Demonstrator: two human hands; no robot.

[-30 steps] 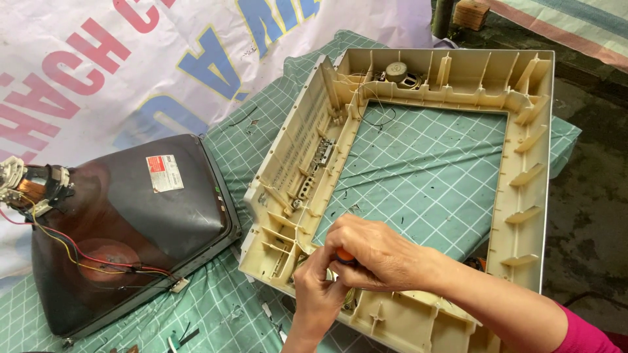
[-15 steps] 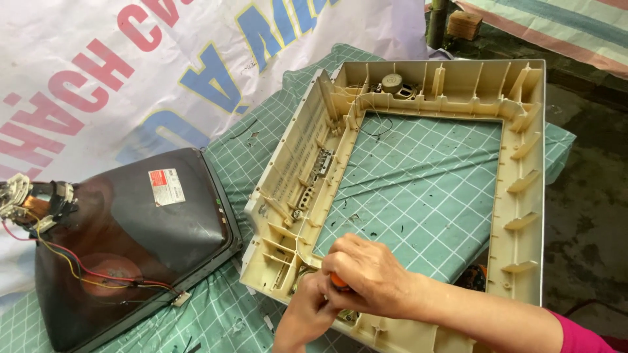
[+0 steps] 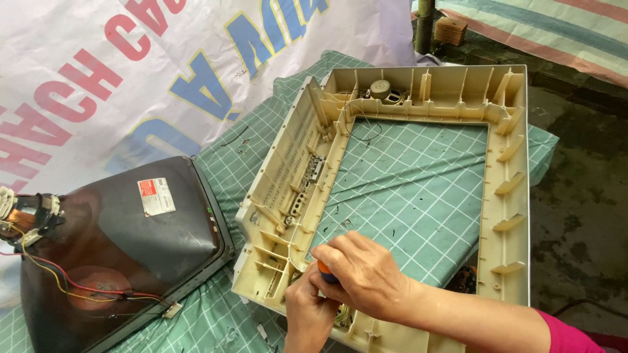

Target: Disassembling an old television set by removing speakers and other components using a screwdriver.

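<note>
A cream plastic television front frame [image 3: 510,170] lies face down on a green checked cloth. Both my hands work at its near left corner. My right hand [image 3: 363,271] is closed over a tool with an orange and blue handle [image 3: 325,270], only a small part of which shows. Just below it, my left hand [image 3: 309,312] is pressed against the frame's near rail; what its fingers hold is hidden. To the left rests a dark picture tube [image 3: 124,242] with a white label and red, yellow and black wires.
A small round speaker [image 3: 381,89] sits in the frame's far rail. A white banner [image 3: 131,72] with big coloured letters covers the far left. Wet dark ground [image 3: 582,196] lies to the right, with a wooden block [image 3: 451,29] at the far edge.
The view has shifted so the frame and tube sit higher and further right. My hands stayed at the near left corner, and the right hand has slid slightly over the tool handle.
</note>
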